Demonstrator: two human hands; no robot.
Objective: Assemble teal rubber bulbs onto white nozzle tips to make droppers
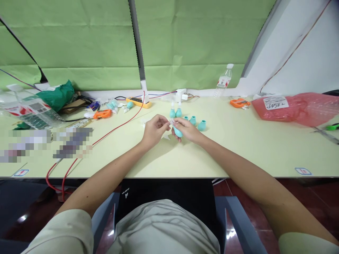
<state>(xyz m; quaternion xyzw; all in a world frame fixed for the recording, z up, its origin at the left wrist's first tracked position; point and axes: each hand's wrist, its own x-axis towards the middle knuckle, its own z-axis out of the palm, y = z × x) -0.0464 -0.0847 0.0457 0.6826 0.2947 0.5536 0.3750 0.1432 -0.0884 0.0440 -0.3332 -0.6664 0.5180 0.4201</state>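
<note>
As the left hand [155,130] pinches a clear tip [172,121] and the right hand [187,130] clasps a teal bulb [178,132], two tipped bulbs [178,113] look done at twelve o'clock; three tipless bulbs [202,125] remain toward two.

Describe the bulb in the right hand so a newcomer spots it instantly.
At the pale yellow table, find the right hand, close beside the left hand. The right one grips a small teal bulb. Similar bulbs sit on the table just beyond; this is the only one held.

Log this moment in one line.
Right hand: holds rounded turquoise bulb | Left hand: at clear plastic piece by bulb's top | Beyond: two turquoise bulbs with clear tops
</note>
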